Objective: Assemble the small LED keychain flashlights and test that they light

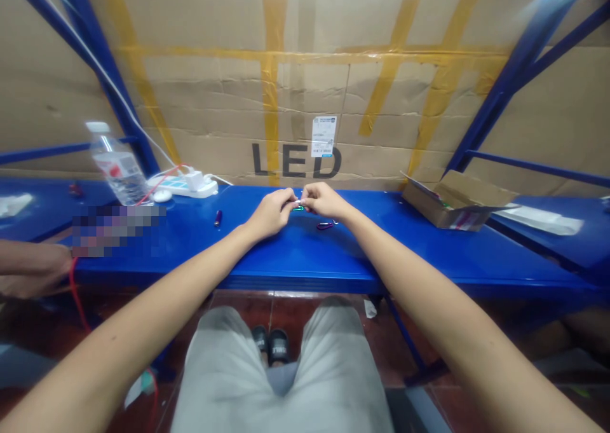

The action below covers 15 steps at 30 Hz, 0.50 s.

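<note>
Both my hands meet above the middle of the blue table (267, 255), fingers pinched together. Between the fingertips of my left hand (274, 213) and my right hand (323, 199) is a small piece with a whitish part. A green carabiner clip (298, 208) shows just below it, partly hidden by my fingers. Whether the two are joined I cannot tell. On the tabletop, below my right wrist, lies a purple carabiner clip (325, 226) with a small metal end. A small dark purple cylinder (218, 219) stands off to the left of my left hand.
A cardboard box (457, 201) sits open at the right, beside white paper (548, 220). At the left are a plastic bottle (119, 172), a white power strip (190, 186) with cables, and another person's arm (33, 268). A large carton (210, 115) stands behind the table.
</note>
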Available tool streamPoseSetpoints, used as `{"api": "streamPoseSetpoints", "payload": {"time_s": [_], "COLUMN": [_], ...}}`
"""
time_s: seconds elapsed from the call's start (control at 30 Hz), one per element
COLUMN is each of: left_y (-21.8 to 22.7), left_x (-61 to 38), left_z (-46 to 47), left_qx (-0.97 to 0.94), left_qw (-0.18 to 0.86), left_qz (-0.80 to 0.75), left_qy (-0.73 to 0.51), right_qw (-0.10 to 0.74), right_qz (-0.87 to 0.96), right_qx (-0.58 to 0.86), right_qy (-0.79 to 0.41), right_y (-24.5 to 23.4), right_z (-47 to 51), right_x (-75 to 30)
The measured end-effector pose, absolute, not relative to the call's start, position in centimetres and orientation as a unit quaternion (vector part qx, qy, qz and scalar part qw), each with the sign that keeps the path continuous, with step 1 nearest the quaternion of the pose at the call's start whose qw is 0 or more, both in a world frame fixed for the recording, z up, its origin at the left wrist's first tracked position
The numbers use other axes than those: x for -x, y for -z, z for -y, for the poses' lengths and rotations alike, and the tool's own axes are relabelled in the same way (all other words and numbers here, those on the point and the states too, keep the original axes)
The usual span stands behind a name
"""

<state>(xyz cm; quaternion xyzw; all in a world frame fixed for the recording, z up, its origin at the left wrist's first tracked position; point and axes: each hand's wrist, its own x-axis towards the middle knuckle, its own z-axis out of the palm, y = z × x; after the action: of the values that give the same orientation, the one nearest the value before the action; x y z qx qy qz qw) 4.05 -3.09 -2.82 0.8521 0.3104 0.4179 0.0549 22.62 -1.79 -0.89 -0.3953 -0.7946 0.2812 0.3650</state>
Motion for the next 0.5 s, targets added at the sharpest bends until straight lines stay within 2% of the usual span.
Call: {"api": "streamPoseSetpoints", "payload": {"time_s": [0.13, 0.23, 0.3, 0.37, 0.43, 0.5], "left_y": [3.1, 3.4, 3.6, 3.6, 3.7, 3.7], "left_x": [-4.1, -4.2, -4.1, -4.0, -3.9, -3.9], "left_z": [2.7, 2.2, 1.8, 1.6, 1.5, 1.4], "left_qx": [-0.829, -0.795, -0.782, -0.773, -0.767, -0.767], "left_qw": [0.125, 0.180, 0.199, 0.202, 0.189, 0.173], "left_qz": [-0.320, -0.329, -0.333, -0.342, -0.356, -0.361], "left_qy": [-0.441, -0.477, -0.489, -0.495, -0.499, -0.501], "right_qw": [0.336, 0.312, 0.161, 0.043, 0.007, -0.004], "right_qz": [0.787, 0.753, 0.694, 0.645, 0.644, 0.655], "right_qx": [0.416, 0.548, 0.686, 0.735, 0.730, 0.727], "right_qy": [-0.308, -0.189, -0.151, -0.202, -0.228, -0.204], "right_y": [-0.5, -1.8, -2.0, -1.8, -1.3, -0.8], "right_z": [1.9, 2.1, 2.2, 2.2, 2.2, 2.1], "right_x": [-23.8, -26.2, -27.7, -28.5, -28.5, -27.9]}}
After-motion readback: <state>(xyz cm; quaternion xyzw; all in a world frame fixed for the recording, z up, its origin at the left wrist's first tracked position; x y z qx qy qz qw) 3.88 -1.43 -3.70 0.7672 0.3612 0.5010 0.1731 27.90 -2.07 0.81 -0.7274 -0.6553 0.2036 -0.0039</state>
